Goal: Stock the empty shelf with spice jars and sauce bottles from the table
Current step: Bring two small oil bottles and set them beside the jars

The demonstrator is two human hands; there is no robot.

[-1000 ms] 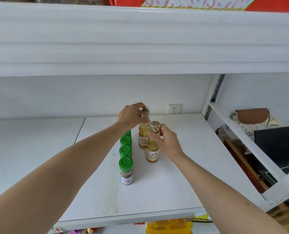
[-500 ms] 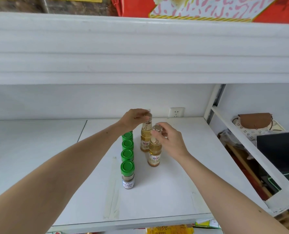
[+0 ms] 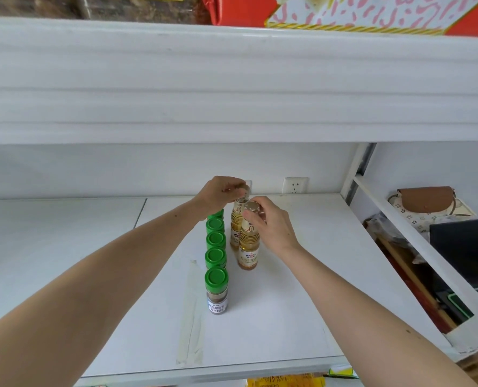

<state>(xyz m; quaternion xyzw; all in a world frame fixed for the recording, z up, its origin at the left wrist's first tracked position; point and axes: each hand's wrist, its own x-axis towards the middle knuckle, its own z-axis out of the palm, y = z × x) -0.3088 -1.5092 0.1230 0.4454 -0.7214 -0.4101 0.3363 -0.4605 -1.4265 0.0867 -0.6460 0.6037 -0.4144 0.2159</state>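
On the white shelf board [image 3: 302, 303] stands a row of several green-capped spice jars [image 3: 216, 289], running from front to back. Just right of that row two amber sauce bottles stand upright, one behind the other. My left hand [image 3: 221, 192] grips the cap of the rear bottle [image 3: 236, 233]. My right hand [image 3: 271, 224] pinches the cap of the front bottle [image 3: 248, 250]. Both bottles' bases rest on the board.
The thick white shelf above [image 3: 232, 88] overhangs close over the hands. A wall socket [image 3: 295, 185] sits on the back wall. A white upright and slanted rail [image 3: 416, 247] bound the right side, with a brown bag [image 3: 427, 198] beyond. Tape strip [image 3: 191, 317] lies on the board.
Both hands stay on the bottle caps; the bottles stand in about the same spots. The camera has tilted up a little, so the scene sits lower in view.
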